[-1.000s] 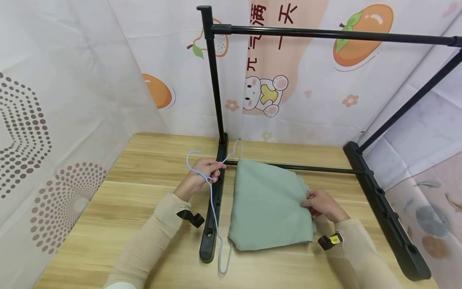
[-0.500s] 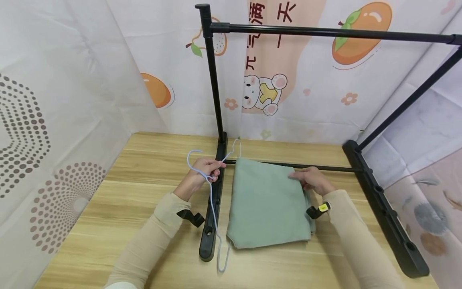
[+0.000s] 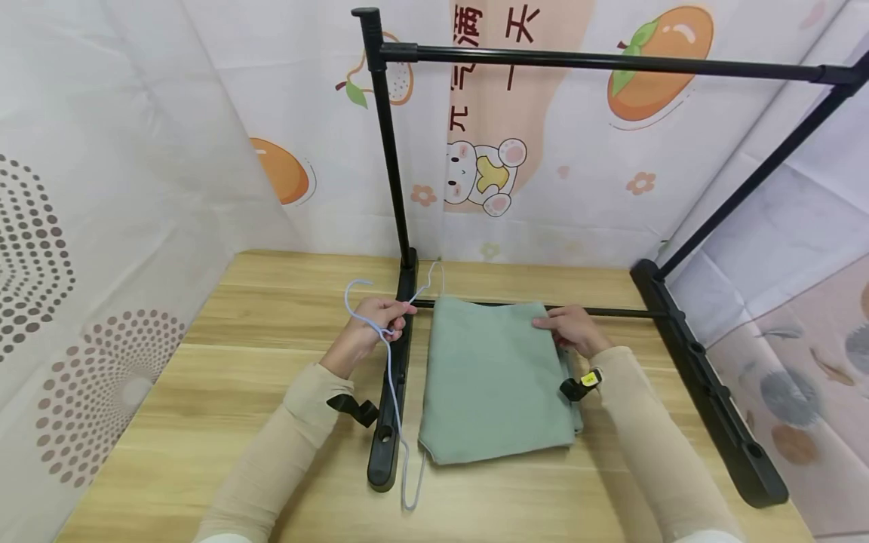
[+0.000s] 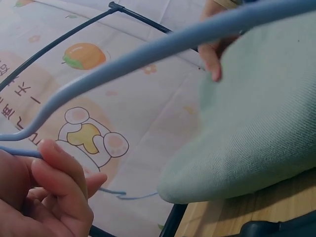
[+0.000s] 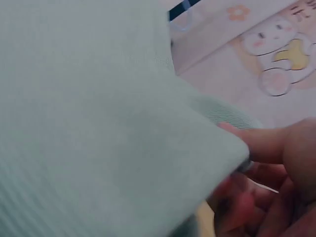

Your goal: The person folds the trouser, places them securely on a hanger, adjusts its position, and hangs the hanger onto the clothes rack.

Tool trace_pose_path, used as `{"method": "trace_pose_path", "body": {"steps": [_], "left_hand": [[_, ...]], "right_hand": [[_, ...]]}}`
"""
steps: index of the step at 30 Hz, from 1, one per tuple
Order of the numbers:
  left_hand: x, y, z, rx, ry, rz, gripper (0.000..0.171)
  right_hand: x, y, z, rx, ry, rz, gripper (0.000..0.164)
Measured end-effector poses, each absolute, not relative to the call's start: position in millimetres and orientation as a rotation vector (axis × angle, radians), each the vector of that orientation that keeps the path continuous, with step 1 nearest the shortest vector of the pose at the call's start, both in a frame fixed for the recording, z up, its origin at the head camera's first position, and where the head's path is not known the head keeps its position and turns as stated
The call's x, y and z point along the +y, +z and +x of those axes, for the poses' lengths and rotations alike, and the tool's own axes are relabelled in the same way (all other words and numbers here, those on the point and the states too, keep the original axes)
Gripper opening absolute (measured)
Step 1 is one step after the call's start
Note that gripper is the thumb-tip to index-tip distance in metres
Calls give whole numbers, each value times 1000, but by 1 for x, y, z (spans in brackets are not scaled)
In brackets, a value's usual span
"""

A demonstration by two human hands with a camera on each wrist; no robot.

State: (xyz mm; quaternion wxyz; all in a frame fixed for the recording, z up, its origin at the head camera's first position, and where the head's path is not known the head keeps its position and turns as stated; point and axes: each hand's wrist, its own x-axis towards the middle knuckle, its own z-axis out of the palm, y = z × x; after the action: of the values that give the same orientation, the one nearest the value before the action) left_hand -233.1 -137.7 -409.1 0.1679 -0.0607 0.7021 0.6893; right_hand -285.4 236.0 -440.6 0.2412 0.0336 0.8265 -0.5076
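My left hand [image 3: 375,326] grips a light blue hanger [image 3: 390,377] close to its neck, the hook pointing left. The hanger's two shoulder ends show beyond the far and near edges of a sage-green cloth [image 3: 495,385], which is folded over its bar. In the left wrist view, the hanger [image 4: 148,54] crosses above my curled fingers [image 4: 64,168]. My right hand [image 3: 573,329] pinches the cloth at its far right corner, thumb on top. Close up in the right wrist view, the cloth [image 5: 98,123] comes to a point between my thumb and fingers.
A black rack stands on the wooden table [image 3: 224,392]. Its left foot [image 3: 385,452] lies beneath the hanger and its right foot [image 3: 740,437] is right of my right arm. The top rail [image 3: 597,62] spans overhead; a low crossbar [image 3: 624,312] runs behind the cloth.
My right hand has moved from the middle of the cloth's right edge to its far corner. That edge now lies straighter. My left hand stays on the hanger; the head view has shifted slightly.
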Motion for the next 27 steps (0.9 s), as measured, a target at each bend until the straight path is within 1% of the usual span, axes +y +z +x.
{"method": "trace_pose_path", "body": {"steps": [5, 7, 10, 13, 16, 17, 18, 19, 23, 24, 27], "left_hand": [[-138, -408, -231, 2000, 1949, -155, 32], [-138, -406, -230, 2005, 1937, -149, 32], [-139, -403, -229, 2007, 1921, -160, 32], [-140, -403, -230, 1981, 1933, -171, 33], [-140, -409, -234, 1937, 1962, -176, 35], [-139, -411, -236, 1924, 1968, -174, 36], [-138, -413, -237, 1912, 1975, -179, 37], [-137, -414, -238, 1905, 1980, -184, 36], [-137, -417, -239, 1901, 1978, -192, 35], [-137, -416, -240, 1903, 1976, -196, 34], [-137, -416, -241, 1908, 1972, -205, 35]], "right_hand": [[251, -433, -280, 2209, -1574, 245, 11], [259, -436, -281, 2190, -1600, 298, 12], [266, -448, -283, 2197, -1563, 368, 19], [267, -463, -286, 2201, -1512, 406, 15], [264, -472, -287, 2223, -1463, 381, 41], [265, -473, -287, 2243, -1436, 366, 46], [265, -473, -287, 2258, -1411, 339, 45], [266, -471, -286, 2269, -1397, 319, 41], [269, -463, -280, 2267, -1377, 238, 19], [270, -461, -277, 2248, -1381, 214, 17], [273, -457, -267, 2192, -1344, 131, 20]]}}
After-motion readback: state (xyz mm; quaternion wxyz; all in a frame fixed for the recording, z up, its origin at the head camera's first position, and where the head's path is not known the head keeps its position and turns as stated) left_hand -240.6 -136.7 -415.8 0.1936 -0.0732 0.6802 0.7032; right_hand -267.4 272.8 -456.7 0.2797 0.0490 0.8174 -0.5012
